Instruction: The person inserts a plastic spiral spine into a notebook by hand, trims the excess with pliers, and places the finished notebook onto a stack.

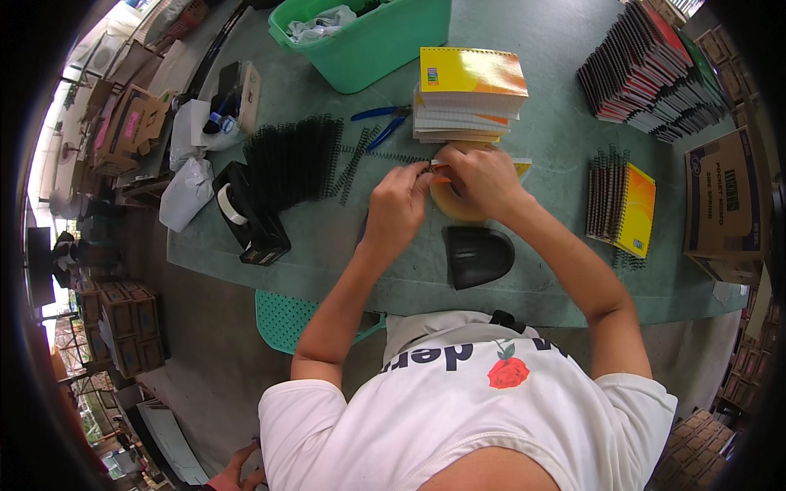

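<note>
My left hand and my right hand meet over the table, just in front of a stack of yellow-covered notepads. The fingers of both pinch at the edge of a small yellow notepad, which bends in a curve under my right hand. A black spiral binding coil runs leftward from my left fingertips along the table. My fingers partly hide where the coil meets the notepad. Blue-handled pliers lie just beyond my left hand. A dark half-round block sits nearer me.
Many black coils lie at left beside a black tape dispenser. A green bin stands at the back. Bound yellow notepads, a pile of spiral notebooks and a cardboard box are at right. Another person's hand shows lower left.
</note>
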`<state>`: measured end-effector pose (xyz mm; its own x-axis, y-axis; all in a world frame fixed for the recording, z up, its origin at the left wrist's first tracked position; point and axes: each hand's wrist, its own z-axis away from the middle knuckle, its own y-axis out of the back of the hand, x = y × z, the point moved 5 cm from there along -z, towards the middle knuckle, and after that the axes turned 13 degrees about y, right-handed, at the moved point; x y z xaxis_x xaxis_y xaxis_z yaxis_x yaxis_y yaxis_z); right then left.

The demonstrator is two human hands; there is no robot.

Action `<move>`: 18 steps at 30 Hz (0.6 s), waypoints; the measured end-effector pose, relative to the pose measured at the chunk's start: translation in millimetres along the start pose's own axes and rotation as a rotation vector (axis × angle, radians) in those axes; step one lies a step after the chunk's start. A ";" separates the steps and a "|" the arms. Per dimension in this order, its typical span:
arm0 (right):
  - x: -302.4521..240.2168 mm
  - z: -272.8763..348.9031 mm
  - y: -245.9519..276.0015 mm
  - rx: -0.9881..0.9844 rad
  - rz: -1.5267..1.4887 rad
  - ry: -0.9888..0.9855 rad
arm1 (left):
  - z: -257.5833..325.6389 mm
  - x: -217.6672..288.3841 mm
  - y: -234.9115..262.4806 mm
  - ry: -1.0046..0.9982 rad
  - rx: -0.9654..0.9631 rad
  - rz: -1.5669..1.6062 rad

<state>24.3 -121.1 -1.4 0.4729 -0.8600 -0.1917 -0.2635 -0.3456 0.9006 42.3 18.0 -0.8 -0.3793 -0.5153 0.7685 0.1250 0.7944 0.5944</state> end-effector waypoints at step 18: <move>7.0 -2.8 7.1 0.221 -0.319 -0.052 | -30.4 -8.0 15.1 0.125 -0.279 -0.049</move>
<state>28.1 -128.5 4.7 0.5183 -0.7125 -0.4730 -0.2880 -0.6662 0.6879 75.1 24.3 9.2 -0.2779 -0.6002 0.7500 0.3629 0.6574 0.6605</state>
